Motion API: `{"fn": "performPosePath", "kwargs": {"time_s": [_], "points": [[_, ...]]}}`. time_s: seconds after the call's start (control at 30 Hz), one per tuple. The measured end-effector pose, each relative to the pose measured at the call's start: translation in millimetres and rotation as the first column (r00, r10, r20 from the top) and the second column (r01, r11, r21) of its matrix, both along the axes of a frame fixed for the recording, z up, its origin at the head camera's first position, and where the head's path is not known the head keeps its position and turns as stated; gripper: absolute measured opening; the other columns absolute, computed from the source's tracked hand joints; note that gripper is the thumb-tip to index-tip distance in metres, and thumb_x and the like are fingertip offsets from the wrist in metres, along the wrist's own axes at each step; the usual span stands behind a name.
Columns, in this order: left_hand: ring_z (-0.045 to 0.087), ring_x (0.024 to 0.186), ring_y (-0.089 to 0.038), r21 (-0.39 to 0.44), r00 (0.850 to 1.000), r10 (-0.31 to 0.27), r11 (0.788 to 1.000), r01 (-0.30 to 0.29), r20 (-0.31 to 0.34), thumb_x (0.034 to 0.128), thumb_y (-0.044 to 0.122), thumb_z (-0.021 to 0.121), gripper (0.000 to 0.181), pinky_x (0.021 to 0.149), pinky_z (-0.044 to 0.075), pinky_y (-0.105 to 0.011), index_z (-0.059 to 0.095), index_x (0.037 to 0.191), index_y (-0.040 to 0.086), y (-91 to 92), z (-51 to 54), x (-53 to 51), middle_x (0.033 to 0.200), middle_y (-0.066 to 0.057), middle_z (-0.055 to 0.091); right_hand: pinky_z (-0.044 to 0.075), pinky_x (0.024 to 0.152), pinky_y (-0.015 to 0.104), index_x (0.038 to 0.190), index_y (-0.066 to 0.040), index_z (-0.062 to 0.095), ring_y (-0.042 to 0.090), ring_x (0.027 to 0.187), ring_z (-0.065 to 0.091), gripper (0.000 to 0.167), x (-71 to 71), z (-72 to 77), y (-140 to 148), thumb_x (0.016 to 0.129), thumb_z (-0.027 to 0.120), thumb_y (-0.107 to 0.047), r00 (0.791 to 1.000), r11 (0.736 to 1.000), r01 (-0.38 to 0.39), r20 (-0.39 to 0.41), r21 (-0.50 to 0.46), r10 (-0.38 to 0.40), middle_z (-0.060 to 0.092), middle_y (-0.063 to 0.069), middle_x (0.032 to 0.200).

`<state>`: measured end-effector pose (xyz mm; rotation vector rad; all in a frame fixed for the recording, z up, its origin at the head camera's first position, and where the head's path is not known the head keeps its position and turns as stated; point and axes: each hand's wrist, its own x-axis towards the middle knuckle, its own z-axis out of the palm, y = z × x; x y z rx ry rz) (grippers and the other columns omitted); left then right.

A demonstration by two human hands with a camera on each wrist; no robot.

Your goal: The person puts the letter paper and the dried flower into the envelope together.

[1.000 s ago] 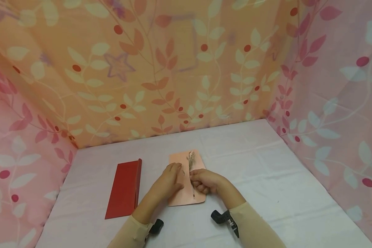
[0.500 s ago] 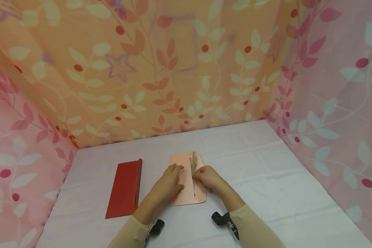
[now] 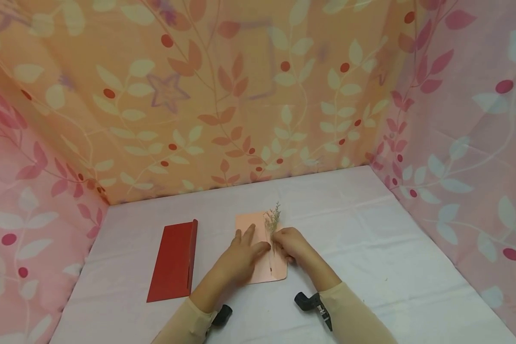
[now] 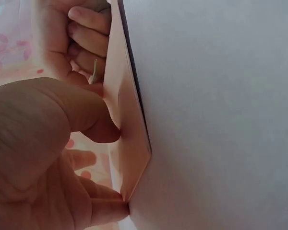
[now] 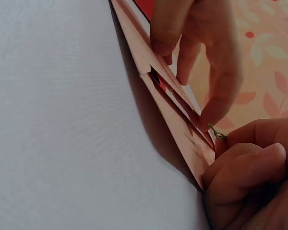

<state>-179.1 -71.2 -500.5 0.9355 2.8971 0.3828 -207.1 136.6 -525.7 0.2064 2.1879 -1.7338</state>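
Observation:
A peach paper envelope (image 3: 246, 220) lies on the white cloth, with a lengthwise opening that shows something red inside in the right wrist view. My left hand (image 3: 240, 260) rests on its left part with fingers spread, the thumb tip pressing the paper (image 4: 127, 143). Between thumb and forefinger, my right hand (image 3: 293, 243) pinches a small sprig of dried flowers (image 3: 273, 217) over the envelope's right part. The sprig's feathery top points away from me. A thin green stem end (image 5: 220, 134) sticks out of the right fingers, whose other fingers are curled.
A long red paper envelope (image 3: 172, 263) lies to the left, its right edge folded up. Floral cloth (image 3: 249, 119) walls in the back and both sides of the white table (image 3: 348, 215). Black wrist mounts (image 3: 307, 302) hang beneath the sleeves.
The sprig has come up off the envelope and leans right in my right hand. My left hand has shifted right, its fingers spreading and its thumb reaching toward the opening.

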Motion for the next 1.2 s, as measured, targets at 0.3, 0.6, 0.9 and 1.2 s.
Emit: {"fn": "performPosePath", "kwargs": {"time_s": [0.3,0.6,0.9,1.2], "points": [[0.048,0.13,-0.062,0.022,0.991,0.011,1.0,-0.008,-0.137,0.0911,0.009,0.067,0.054,0.087,0.055,-0.066,0.057,0.141,0.028,7.1,-2.1,-5.9,0.167,-0.019,0.022,0.042,0.036,0.024,0.083,-0.003,0.07,0.007,0.038,0.039,0.014,2.6,-0.8,-3.9,0.088,0.066,-0.016,1.0,1.0,-0.001,-0.015,-0.018,0.001,0.037,-0.007,0.05],[0.05,0.126,-0.063,0.102,0.994,0.025,0.995,-0.014,-0.109,0.1063,0.022,0.054,0.023,0.086,0.053,-0.069,0.063,0.128,0.025,6.3,-0.7,-8.7,0.168,-0.017,0.021,0.051,0.038,0.03,0.089,-0.004,0.077,0.011,0.038,0.048,0.014,5.4,-5.2,-9.2,0.087,0.066,-0.013,0.998,0.998,-0.007,-0.065,0.069,0.012,0.052,-0.001,0.064],[0.048,0.126,-0.066,0.137,0.997,0.017,0.99,-0.006,-0.08,0.1067,0.024,0.054,0.025,0.087,0.053,-0.069,0.064,0.129,0.029,4.1,-1.3,-11.7,0.168,-0.019,0.021,0.051,0.037,0.034,0.099,-0.012,0.069,0.015,0.038,0.057,0.017,10.7,-3.9,-19.9,0.086,0.076,-0.019,0.963,0.941,0.028,-0.263,0.337,0.066,0.07,0.009,0.087],[0.067,0.107,-0.036,0.17,0.999,0.002,0.985,0.004,-0.034,0.0959,0.019,0.071,0.059,0.073,0.059,-0.037,0.049,0.149,0.028,-4.9,-0.4,-13.4,0.169,-0.02,0.013,0.05,0.037,0.032,0.127,-0.017,0.073,0.012,0.033,0.055,0.032,16.6,5.8,-17.3,0.097,0.069,-0.025,0.951,0.934,-0.078,-0.255,0.348,0.175,0.073,0.004,0.082]]}}
